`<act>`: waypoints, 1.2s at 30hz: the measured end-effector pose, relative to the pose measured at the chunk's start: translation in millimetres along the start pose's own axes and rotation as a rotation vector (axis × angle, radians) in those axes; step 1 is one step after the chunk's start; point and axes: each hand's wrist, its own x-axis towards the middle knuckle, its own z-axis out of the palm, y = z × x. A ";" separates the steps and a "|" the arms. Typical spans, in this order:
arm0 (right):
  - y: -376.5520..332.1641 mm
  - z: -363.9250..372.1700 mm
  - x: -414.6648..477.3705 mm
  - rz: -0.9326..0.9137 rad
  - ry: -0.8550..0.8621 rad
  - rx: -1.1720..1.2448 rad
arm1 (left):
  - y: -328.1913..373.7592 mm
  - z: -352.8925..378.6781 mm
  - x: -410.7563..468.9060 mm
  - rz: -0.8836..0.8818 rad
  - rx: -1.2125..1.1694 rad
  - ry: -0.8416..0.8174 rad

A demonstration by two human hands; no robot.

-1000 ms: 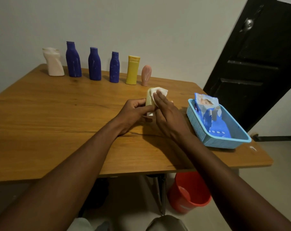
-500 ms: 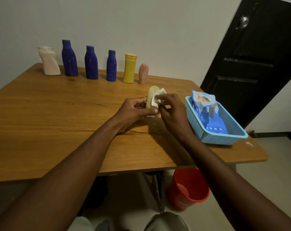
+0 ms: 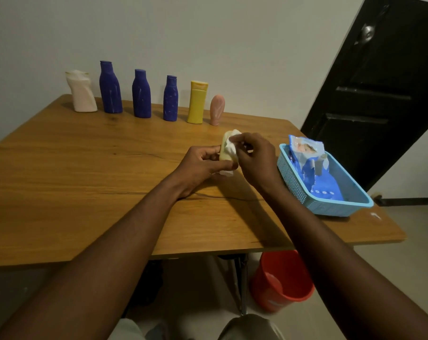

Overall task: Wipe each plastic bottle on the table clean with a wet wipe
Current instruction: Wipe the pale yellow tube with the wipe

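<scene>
My left hand [image 3: 201,168] grips a small pale yellow bottle [image 3: 224,152] upright over the middle of the wooden table [image 3: 85,173]. My right hand [image 3: 255,160] pinches a white wet wipe [image 3: 232,146] against the bottle's upper right side. Along the far edge stand a white bottle [image 3: 81,92], three blue bottles [image 3: 110,88] [image 3: 141,94] [image 3: 170,99], a yellow bottle [image 3: 197,103] and a small pink bottle [image 3: 217,109].
A light blue basket [image 3: 291,177] at the table's right holds a blue wet wipe pack [image 3: 306,158]. A red bucket [image 3: 281,280] stands on the floor under the table's front edge. A black door [image 3: 379,89] is at the right.
My right hand went from lying flat on the wipe to pinching it and shifted up along the bottle. My left hand kept its hold on the bottle.
</scene>
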 end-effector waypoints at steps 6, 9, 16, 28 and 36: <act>6.1 -16.3 -25.0 -0.087 -0.133 -0.028 | -0.5 3.1 -1.2 0.023 0.067 -0.019; 6.3 -18.2 -19.3 -0.123 -0.124 -0.101 | 0.0 2.1 -0.6 0.032 0.102 -0.033; 10.8 -5.1 14.5 0.041 0.099 -0.034 | 1.1 3.4 -1.5 -0.019 0.082 -0.032; 19.0 -21.7 -37.1 -0.166 -0.134 -0.005 | -1.5 -0.2 1.6 -0.030 0.032 -0.001; 6.0 -15.0 -2.9 -0.158 -0.016 -0.163 | 1.9 0.4 -1.6 -0.021 0.100 -0.032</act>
